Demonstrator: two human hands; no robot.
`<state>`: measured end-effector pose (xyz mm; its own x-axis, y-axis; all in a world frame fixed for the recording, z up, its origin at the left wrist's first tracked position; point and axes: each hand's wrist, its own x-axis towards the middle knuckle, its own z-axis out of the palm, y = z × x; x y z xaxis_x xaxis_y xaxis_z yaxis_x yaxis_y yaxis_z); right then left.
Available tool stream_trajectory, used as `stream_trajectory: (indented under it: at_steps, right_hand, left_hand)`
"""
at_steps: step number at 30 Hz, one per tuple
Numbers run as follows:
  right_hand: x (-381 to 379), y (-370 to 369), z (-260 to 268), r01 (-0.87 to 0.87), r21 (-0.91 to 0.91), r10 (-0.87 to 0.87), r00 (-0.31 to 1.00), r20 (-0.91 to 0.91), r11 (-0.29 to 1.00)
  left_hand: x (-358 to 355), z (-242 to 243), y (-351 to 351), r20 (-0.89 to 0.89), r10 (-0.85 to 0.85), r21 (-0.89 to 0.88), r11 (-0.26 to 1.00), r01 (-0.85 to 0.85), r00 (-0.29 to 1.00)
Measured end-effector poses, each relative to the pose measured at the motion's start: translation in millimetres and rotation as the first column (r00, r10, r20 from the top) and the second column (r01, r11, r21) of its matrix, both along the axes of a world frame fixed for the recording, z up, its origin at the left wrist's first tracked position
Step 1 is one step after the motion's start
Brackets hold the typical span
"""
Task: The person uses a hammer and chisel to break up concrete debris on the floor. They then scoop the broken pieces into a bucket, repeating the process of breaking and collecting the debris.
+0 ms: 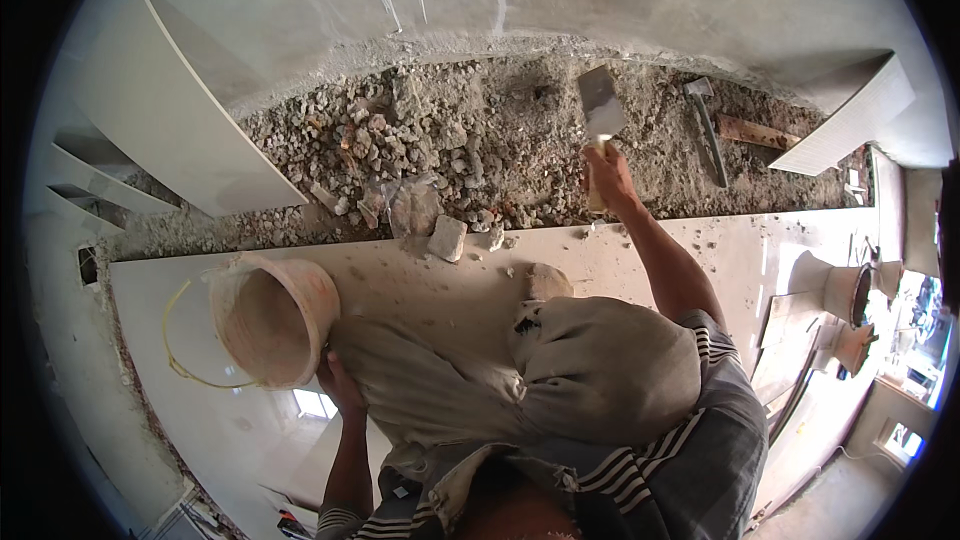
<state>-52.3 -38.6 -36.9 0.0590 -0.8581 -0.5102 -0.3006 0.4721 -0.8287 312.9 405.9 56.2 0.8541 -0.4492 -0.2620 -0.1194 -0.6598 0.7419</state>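
Observation:
My right hand [611, 178] is closed round the light handle of a flat, square-bladed trowel [601, 101], its blade pointing to the wall over the rubble. My left hand [341, 382] is beside my knee, touching the rim of a pale plastic bucket [322, 292] that lies tilted with its mouth towards me; the fingers are partly hidden, so their grip cannot be told. A yellow handle hangs from the bucket. Broken rubble [420, 135] fills the strip along the wall. A stone block [448, 238] and a clear plastic bag [412, 202] lie at its edge.
A hammer [707, 131] and a rusty flat bar [757, 133] lie on the rubble at right. Large tile panels [202, 135] lean on the wall at left, another panel [847, 120] at right. Crumbs dot the smooth floor [420, 277]. More buckets [840, 289] stand far right.

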Motion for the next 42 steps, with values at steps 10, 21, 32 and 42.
stream_trajectory:
  at_steps: [10, 21, 32, 42]
  right_hand:
    - [17, 6, -5, 0.346, 0.123, -0.366, 0.848, 0.383, 0.93]
    - [25, 12, -2, 0.443, 0.14, -0.453, 0.757, 0.471, 0.885]
    - [67, 7, -13, 0.539, 0.09, -0.521, 0.737, 0.431, 0.838]
    - [33, 10, -13, 0.39, 0.161, -0.421, 0.811, 0.405, 0.907]
  left_hand:
    - [1, -1, 1, -0.027, -0.007, -0.022, 1.0, 0.006, 1.0]
    - [-2, 0, -1, -0.02, 0.016, 0.025, 1.0, -0.016, 1.0]
    - [2, -6, 7, 0.008, 0.033, -0.041, 0.999, -0.032, 0.999]
    - [1, -2, 1, -0.01, 0.046, -0.012, 0.999, -0.047, 0.999]
